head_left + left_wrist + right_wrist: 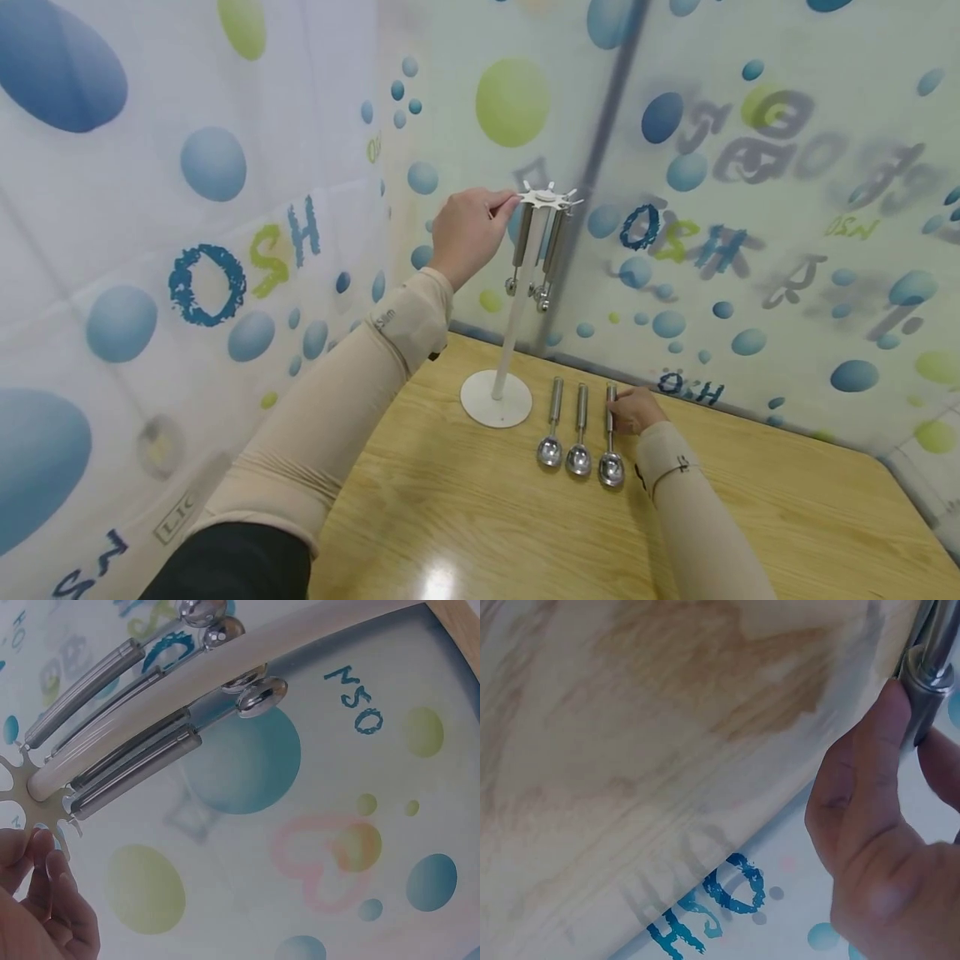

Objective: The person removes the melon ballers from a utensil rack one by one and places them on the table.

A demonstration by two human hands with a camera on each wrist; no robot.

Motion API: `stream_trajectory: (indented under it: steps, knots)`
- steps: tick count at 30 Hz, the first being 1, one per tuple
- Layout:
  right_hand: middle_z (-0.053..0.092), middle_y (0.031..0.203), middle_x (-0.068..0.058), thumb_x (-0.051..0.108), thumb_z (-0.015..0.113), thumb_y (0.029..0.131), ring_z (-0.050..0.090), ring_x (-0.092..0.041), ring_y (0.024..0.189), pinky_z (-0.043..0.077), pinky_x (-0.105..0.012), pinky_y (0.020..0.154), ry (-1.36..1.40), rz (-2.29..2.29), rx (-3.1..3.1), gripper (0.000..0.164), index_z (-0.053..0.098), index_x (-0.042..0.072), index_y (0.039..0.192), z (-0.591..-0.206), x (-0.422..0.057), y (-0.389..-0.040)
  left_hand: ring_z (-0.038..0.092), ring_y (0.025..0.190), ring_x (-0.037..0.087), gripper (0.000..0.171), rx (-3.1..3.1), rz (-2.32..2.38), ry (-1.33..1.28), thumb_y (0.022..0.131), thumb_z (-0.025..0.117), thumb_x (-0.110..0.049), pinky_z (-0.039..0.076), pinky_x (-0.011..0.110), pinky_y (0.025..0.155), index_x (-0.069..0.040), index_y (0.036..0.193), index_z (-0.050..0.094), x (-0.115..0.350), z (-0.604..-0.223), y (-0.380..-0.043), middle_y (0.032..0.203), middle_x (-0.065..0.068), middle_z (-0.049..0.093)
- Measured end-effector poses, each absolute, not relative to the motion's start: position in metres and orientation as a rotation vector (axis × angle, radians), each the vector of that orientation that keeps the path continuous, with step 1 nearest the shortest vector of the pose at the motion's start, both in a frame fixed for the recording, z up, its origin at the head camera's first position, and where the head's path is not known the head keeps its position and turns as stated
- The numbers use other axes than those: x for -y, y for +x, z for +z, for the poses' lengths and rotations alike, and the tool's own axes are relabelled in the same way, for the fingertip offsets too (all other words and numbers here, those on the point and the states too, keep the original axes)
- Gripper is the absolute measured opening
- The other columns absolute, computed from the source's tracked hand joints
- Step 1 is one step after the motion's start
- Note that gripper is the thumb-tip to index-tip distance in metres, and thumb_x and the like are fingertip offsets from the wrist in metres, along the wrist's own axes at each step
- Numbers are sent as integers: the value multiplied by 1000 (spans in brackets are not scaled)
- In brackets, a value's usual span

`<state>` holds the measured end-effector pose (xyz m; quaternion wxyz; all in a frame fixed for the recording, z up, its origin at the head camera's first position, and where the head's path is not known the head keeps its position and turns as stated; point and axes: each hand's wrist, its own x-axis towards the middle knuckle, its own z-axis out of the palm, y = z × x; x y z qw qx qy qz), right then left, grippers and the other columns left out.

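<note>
A white stand [497, 400] with a round base and a star-shaped hook top rises from the table. My left hand [471, 229] pinches one arm of that top between thumb and fingers. Several metal scoops [139, 772] hang from its hooks, bowls downward. To the right of the base, three ice cream scoops lie side by side: a left one [550, 450], a middle one [578, 458] and a right one [611, 468]. Around the right scoop's handle [928, 690], my right hand [637, 410] closes its thumb and fingers; the bowl points toward me.
The wooden table [450, 517] carries the stand near its back edge. A patterned curtain [285, 150] hangs at the left, and another patterned sheet [750, 250] runs behind the table, close to the stand and my right hand.
</note>
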<state>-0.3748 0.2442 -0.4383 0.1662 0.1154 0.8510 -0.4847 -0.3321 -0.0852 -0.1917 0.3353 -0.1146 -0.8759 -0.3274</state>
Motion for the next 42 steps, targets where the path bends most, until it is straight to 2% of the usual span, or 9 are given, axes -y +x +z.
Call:
stream_trajectory:
  steps: [5,13,24,30,32,34,37,39,42]
  knots:
    - [58,121,-34,1,58,100,66,-33,93,59,-42,76,380,-1343,-2480,42,44,-19,135,-445,-246,-376,50,62,15,32,2271,-873,-306,104,59,-36,31,27,49,-22,130,71,84,-191,-331,93,0,75]
    - [56,127,-33,-1,59,100,65,-35,105,59,-40,79,433,-1358,-2481,42,45,-18,136,-452,-245,-380,48,61,15,31,2263,-892,-293,104,59,-37,29,27,49,-25,130,70,86,-192,-329,80,-1,70]
    - [62,103,-22,-2,62,97,62,-28,92,58,-37,73,394,-1242,-2594,28,57,-18,119,-450,-243,-372,50,63,14,31,2275,-877,-315,104,58,-37,31,26,50,-25,130,71,82,-191,-329,83,-2,71]
    - [59,86,-11,5,62,98,56,-19,70,52,-31,64,257,-1110,-2653,31,60,-17,119,-446,-249,-368,49,61,14,31,2289,-860,-318,105,57,-37,30,26,49,-24,130,71,81,-191,-330,83,-3,71]
    - [62,97,-22,10,58,101,62,-28,81,55,-38,74,186,-1057,-2654,39,55,-19,126,-441,-250,-366,48,60,15,31,2291,-862,-323,105,56,-36,29,26,49,-24,130,71,81,-191,-331,79,-2,69]
    - [58,119,-33,14,54,103,62,-42,103,53,-48,90,131,-1029,-2648,47,47,-21,134,-436,-251,-366,48,59,15,32,2294,-859,-320,106,56,-37,28,26,48,-24,130,71,81,-191,-332,83,-2,72]
    - [33,149,-40,16,48,106,37,-55,136,37,-60,109,70,-1103,-2594,55,33,-20,145,-423,-248,-366,50,60,14,32,2301,-866,-310,105,56,-37,28,26,48,-24,130,72,82,-189,-333,93,-2,76]
    - [29,153,-38,16,45,108,32,-55,140,32,-60,113,41,-1205,-2546,55,30,-18,148,-414,-245,-368,51,61,13,32,2304,-875,-302,105,57,-37,29,26,48,-24,129,72,82,-188,-334,100,-3,77]
    - [29,156,-34,16,42,109,32,-50,142,31,-58,115,-6,-1356,-2510,52,31,-12,152,-393,-235,-369,51,61,14,32,2313,-891,-290,105,57,-38,29,26,48,-24,129,72,83,-186,-334,98,-3,76]
